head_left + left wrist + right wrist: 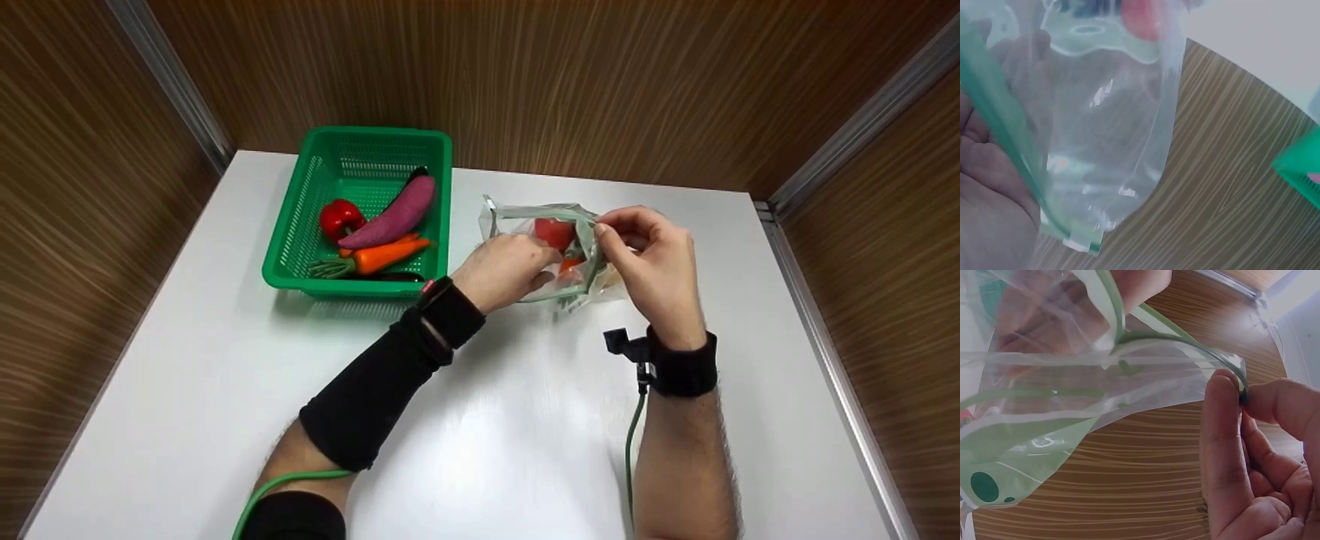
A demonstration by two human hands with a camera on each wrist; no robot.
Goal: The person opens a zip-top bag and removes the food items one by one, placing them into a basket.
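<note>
A clear zip bag (pixel 574 225) with a green zip strip sits on the white table, just right of the basket. Inside it are a red tomato (pixel 553 231) and an orange piece (pixel 570 264). My left hand (pixel 546 271) grips the bag's near left side. In the left wrist view the zip strip (pixel 1005 129) runs across my palm (pixel 988 191), and my fingers show through the film of the bag (pixel 1112 140). My right hand (pixel 602 229) pinches the bag's rim at the right. The right wrist view shows thumb and finger of that hand (pixel 1239 395) closed on the strip of the bag (pixel 1072 410).
A green plastic basket (pixel 360 135) at the left rear holds a red pepper (pixel 340 219), a long purple vegetable (pixel 397 214) and a carrot (pixel 386 255). The white table (pixel 480 435) has wooden walls on three sides. Green cables trail from both wrists.
</note>
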